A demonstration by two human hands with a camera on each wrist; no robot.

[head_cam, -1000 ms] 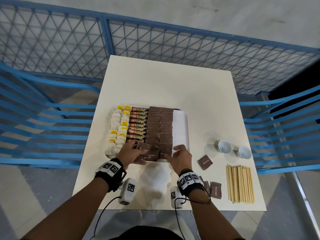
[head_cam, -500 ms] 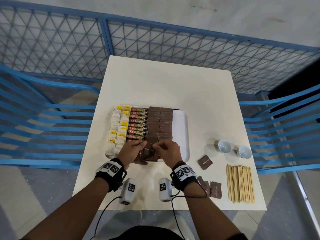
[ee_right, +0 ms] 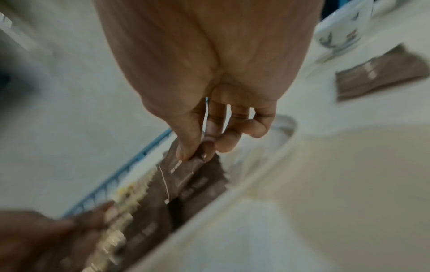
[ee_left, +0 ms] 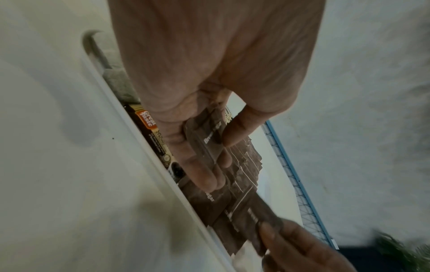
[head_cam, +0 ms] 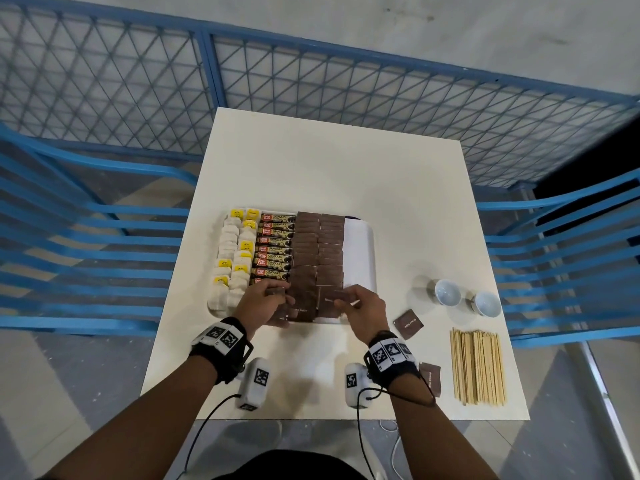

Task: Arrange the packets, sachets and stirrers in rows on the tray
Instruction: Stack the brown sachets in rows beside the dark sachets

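Observation:
A white tray (head_cam: 362, 258) holds rows of tea bags (head_cam: 230, 258), coffee sticks (head_cam: 275, 249) and brown sugar packets (head_cam: 320, 251). My left hand (head_cam: 266, 301) grips a small stack of brown packets (ee_left: 206, 139) over the tray's near edge. Beside it, my right hand (head_cam: 360, 306) pinches one brown packet (ee_right: 184, 169) by its end, above the near end of the right brown row. Loose brown packets (head_cam: 408, 323) lie on the table right of the tray. A bundle of wooden stirrers (head_cam: 478, 365) lies at the near right.
Two small white cups (head_cam: 448, 292) stand right of the tray. Another loose brown packet (head_cam: 431, 379) lies by my right wrist. The tray's right strip is bare. Blue slatted chairs (head_cam: 86, 258) flank the white table (head_cam: 329, 168); a blue mesh fence stands behind.
My right hand came to the left hand's stack half a second ago, then drew back right with one brown packet pinched. The left hand stayed at the tray's near edge.

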